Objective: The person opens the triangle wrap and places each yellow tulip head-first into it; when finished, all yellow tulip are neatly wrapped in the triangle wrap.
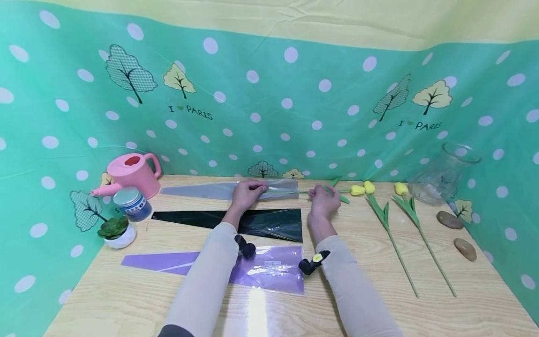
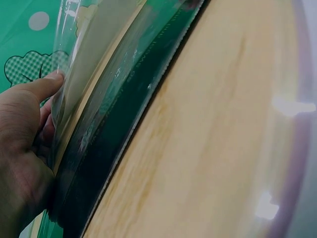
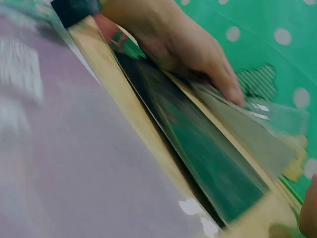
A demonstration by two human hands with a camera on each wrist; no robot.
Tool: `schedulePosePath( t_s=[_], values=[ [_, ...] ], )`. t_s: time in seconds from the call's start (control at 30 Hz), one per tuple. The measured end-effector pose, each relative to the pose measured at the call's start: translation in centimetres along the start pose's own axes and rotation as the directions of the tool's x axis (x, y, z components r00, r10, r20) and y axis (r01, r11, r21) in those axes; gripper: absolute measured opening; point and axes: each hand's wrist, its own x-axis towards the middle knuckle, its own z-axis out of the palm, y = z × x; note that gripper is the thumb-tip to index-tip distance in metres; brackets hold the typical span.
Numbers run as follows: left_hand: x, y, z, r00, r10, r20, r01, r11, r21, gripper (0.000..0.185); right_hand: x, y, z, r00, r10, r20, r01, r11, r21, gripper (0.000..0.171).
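Observation:
My left hand (image 1: 246,194) pinches the upper edge of a clear flower sleeve (image 1: 202,190) lying at the back of the table. In the left wrist view its thumb and fingers are on the clear film (image 2: 94,64). My right hand (image 1: 323,202) grips an artificial yellow tulip (image 1: 357,190) by the stem near its green leaves. The tulip lies sideways, its bloom to the right and its stem running left into the sleeve's wide end. In front of the hands lie a black sleeve (image 1: 278,223) and a purple sleeve (image 1: 273,276).
Two more tulips (image 1: 387,220) (image 1: 425,234) lie to the right. Behind them stands a glass vase (image 1: 435,180), with brown stones (image 1: 449,220) beside it. At left are a pink watering can (image 1: 134,175), a blue jar (image 1: 134,206) and a potted succulent (image 1: 120,234). A patterned curtain (image 1: 269,103) backs the table.

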Motion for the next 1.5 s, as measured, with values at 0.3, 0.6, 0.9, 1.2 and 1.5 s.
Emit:
schedulePosePath(
  t_s=[0.3, 0.6, 0.9, 1.2, 1.5],
  values=[
    [-0.1, 0.0, -0.2, 1.0, -0.006, 0.002, 0.006, 1.0, 0.011, 0.02, 3.2, -2.7, -2.9, 0.994, 0.1, -0.049, -0.098, 0.994, 0.042, 0.065],
    [-0.2, 0.0, -0.1, 1.0, -0.012, -0.003, 0.012, 1.0, 0.011, 0.02, 3.9, -3.2, -3.0, 0.979, 0.201, -0.037, -0.196, 0.974, 0.115, 0.054],
    [-0.2, -0.1, 0.3, 1.0, -0.011, -0.004, 0.011, 1.0, 0.019, 0.019, 4.5, -3.6, -3.1, 0.953, 0.299, -0.039, -0.291, 0.947, 0.139, 0.018],
    [-0.1, 0.0, 0.6, 1.0, -0.013, 0.0, 0.013, 1.0, 0.011, 0.019, 4.4, -3.8, -3.1, 0.953, 0.283, -0.109, -0.269, 0.954, 0.131, 0.005],
    [-0.1, 0.3, 0.3, 1.0, -0.017, 0.004, 0.017, 1.0, 0.027, 0.02, 3.3, -3.9, -2.3, 0.96, 0.267, -0.089, -0.245, 0.948, 0.206, 0.016]
  ],
)
